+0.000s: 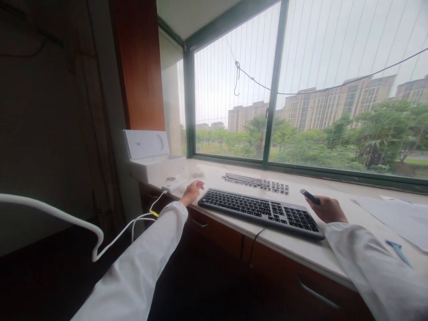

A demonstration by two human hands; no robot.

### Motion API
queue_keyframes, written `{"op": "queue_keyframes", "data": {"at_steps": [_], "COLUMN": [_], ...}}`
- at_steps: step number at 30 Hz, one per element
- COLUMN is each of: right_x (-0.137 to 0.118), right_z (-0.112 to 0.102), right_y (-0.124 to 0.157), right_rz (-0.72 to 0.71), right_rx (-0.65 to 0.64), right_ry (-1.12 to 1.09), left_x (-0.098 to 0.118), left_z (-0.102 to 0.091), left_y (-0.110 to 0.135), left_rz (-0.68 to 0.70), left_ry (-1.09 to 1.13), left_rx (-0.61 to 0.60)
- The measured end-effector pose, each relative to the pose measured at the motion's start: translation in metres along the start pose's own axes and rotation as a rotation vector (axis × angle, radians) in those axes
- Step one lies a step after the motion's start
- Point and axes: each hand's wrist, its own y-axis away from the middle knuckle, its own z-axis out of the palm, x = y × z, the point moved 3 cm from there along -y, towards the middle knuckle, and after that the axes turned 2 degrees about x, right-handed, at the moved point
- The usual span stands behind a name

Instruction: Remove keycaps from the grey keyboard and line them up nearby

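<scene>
A dark grey keyboard (pixel 257 208) lies along the front of the white counter, and its cable hangs over the edge. Just off its left end is my left hand (pixel 192 191), fingers loosely bent and a little apart, with nothing visible in them. Beyond the right end, my right hand (pixel 329 209) is closed around a small black tool (pixel 309 196) that points left; its exact kind is unclear. Several loose keycaps (pixel 254 182) are laid out in rows behind the keyboard.
An opened white box (pixel 157 167) stands at the left against the wall. White cables (pixel 133 220) hang by my left forearm. Papers (pixel 394 218) and a blue item (pixel 398 252) lie at the right. Behind the counter is a green-framed window (pixel 267 129); drawers (pixel 214 229) sit below.
</scene>
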Motion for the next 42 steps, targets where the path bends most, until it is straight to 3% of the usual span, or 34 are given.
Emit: {"op": "queue_keyframes", "data": {"at_steps": [5, 11, 17, 24, 42], "right_x": [-0.007, -0.011, -0.016, -0.016, -0.008], "right_z": [-0.007, -0.011, -0.015, -0.016, -0.012], "right_y": [0.002, 0.003, 0.006, 0.008, 0.006], "right_rz": [0.011, 0.080, 0.104, 0.089, 0.049], "right_rx": [-0.007, -0.038, -0.044, -0.036, 0.008], "right_ry": [0.027, 0.053, 0.063, 0.085, 0.062], "left_x": [-0.004, -0.009, -0.009, -0.013, -0.016], "left_z": [0.003, 0.001, 0.000, -0.001, 0.001], "left_y": [-0.007, 0.000, 0.001, -0.003, -0.005], "left_rz": [-0.044, -0.022, -0.014, 0.033, -0.036], "left_ry": [-0.026, -0.035, -0.029, -0.086, -0.138], "left_rx": [0.113, 0.163, 0.135, 0.199, 0.195]}}
